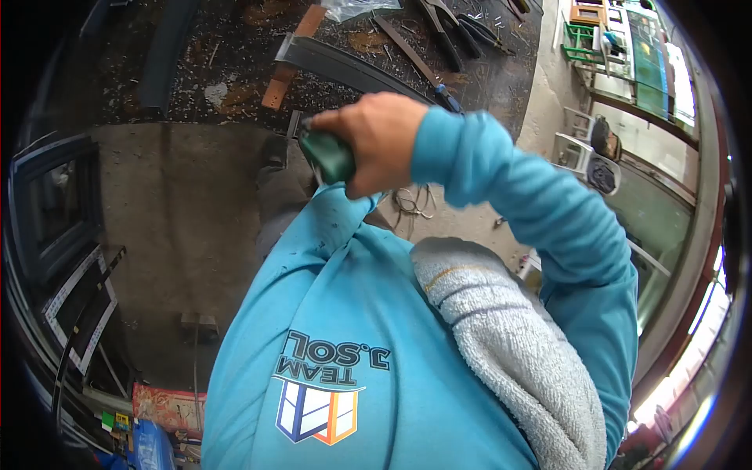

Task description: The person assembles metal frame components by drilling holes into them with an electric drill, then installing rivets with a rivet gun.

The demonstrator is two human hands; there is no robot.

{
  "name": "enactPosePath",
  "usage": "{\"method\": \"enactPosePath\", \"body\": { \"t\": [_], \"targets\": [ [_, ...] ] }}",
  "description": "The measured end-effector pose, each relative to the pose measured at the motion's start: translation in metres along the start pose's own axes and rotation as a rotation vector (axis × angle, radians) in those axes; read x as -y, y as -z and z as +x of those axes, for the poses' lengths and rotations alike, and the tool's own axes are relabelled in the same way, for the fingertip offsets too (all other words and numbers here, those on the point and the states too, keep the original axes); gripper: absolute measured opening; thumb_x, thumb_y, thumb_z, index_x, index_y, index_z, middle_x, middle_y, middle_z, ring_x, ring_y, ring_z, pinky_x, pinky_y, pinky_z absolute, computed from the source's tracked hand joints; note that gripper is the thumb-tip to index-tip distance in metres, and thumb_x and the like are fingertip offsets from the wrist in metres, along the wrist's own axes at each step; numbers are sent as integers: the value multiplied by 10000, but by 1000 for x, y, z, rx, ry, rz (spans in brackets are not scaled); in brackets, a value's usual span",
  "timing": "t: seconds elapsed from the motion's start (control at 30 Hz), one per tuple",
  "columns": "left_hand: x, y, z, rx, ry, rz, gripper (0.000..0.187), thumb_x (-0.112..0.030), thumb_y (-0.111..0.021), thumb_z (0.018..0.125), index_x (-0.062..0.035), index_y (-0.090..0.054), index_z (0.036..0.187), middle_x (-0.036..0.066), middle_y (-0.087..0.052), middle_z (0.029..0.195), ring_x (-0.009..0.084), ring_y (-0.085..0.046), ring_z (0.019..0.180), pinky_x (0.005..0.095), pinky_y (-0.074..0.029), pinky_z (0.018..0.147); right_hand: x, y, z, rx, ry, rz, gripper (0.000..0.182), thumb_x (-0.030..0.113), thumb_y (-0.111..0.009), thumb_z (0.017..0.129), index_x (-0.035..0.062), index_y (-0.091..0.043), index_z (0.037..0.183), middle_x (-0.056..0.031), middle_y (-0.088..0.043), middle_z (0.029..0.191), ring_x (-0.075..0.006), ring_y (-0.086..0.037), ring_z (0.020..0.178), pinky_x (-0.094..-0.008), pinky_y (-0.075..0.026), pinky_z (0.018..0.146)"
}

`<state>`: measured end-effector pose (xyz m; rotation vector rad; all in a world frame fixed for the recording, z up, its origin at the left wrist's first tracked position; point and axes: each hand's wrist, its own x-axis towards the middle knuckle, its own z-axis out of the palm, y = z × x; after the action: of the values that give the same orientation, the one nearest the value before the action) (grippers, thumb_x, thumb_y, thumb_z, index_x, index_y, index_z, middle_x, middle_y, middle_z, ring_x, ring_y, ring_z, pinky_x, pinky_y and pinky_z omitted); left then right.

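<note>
My right hand (380, 137) is closed round a dark green object (327, 157), held above the front of my teal shirt (337, 274) near the bench edge. What the object is cannot be made out; a small metal piece (294, 124) shows beside it. Bunched teal cloth reaches up to the underside of my hand. My left hand does not show. Just beyond my right hand, a long dark profile (352, 66) lies across the bench, its far end over a reddish-brown strip (279, 86).
The dark workbench (235, 47) carries scattered shavings, pliers (479, 33), a flat blade-like tool (403, 48) and a plastic bag (352, 8). A grey towel (509, 345) hangs over my shirt. Dark frames (56, 200) stand at left, white chairs (576, 149) at right.
</note>
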<state>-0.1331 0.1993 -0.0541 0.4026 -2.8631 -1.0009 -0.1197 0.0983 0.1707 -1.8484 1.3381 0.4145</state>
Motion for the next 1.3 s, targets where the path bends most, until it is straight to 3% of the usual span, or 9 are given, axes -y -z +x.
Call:
{"method": "enactPosePath", "body": {
  "t": [0.27, 0.3, 0.33, 0.5, 0.73, 0.87, 1.03, 1.2, 1.3],
  "targets": [
    [11, -25, 7, -305, -76, 182, 386, -161, -614, 820, -129, -585, 1203, 101, -499, 1300, 328, -436, 1276, 520, -358, 1055, -82, -8, -184, -493, 235, 735, 901, 174, -765, 630, 6, -392, 1433, -183, -584, 1260, -264, -587, 1138, -372, -460, 982],
    [-17, 38, 12, 235, 65, 71, 524, -70, -701, 717, -119, -557, 1219, 96, -518, 1277, 314, -479, 1244, 473, -379, 1068, -97, -29, -209, -668, 297, 937, 926, 249, -795, 648, 40, -378, 1448, -174, -578, 1269, -282, -582, 1146, -382, -465, 978],
    [-15, 29, 11, 111, 36, 45, 637, -52, -764, 639, -125, -534, 1228, 95, -514, 1282, 317, -471, 1248, 481, -391, 1057, -121, -43, -233, -688, 319, 941, 945, 244, -795, 666, 46, -336, 1468, -161, -547, 1304, -268, -559, 1163, -365, -458, 973],
    [-16, 21, 3, 39, 48, 182, 658, -66, -779, 598, -128, -535, 1207, 100, -527, 1220, 326, -509, 1159, 466, -427, 968, -270, -141, -286, -789, -183, 1327, 1128, 369, -841, 620, 27, -221, 1498, -190, -488, 1320, -240, -553, 1078, -330, -469, 885],
    [-38, 78, -92, -64, 62, 155, 659, 28, -692, 506, -58, -581, 1150, 97, -603, 1102, 298, -536, 1044, 416, -412, 888, -398, -208, -211, -992, -643, 579, 1252, 535, -840, 573, 189, -134, 1547, -287, -463, 1386, -435, -477, 1272, -425, -385, 1081],
    [-50, 106, -121, -52, 156, 158, 682, 12, -674, 481, -68, -585, 1153, 96, -622, 1065, 323, -561, 1000, 424, -424, 860, -439, -235, -172, -1039, -361, 494, 1141, 547, -797, 634, 275, -162, 1542, -269, -494, 1335, -436, -490, 1240, -475, -396, 1062],
    [-69, 124, -116, -35, 200, 205, 693, 24, -616, 516, -86, -598, 1200, 108, -637, 1104, 333, -571, 1028, 417, -426, 895, -336, -157, -168, -1348, -259, 282, 561, 388, -725, 706, 139, -643, 1201, -189, -584, 1209, -413, -557, 1095, -467, -472, 939],
    [-64, 162, -81, -7, 51, 271, 652, 42, -614, 554, -78, -602, 1195, 78, -639, 1137, 306, -561, 1076, 410, -399, 961, -170, -99, -142, -234, 161, 455, 596, 423, -693, 754, 30, -625, 1198, -217, -634, 1180, -358, -599, 1103, -418, -479, 931],
    [-60, 204, -68, -50, -37, 385, 638, 62, -625, 563, -79, -626, 1185, 95, -636, 1165, 286, -553, 1119, 413, -385, 985, -133, -102, -91, -198, 341, 618, 574, 302, -710, 757, -14, -579, 1217, -201, -659, 1089, -301, -636, 1010, -404, -494, 893]
  ]
}}
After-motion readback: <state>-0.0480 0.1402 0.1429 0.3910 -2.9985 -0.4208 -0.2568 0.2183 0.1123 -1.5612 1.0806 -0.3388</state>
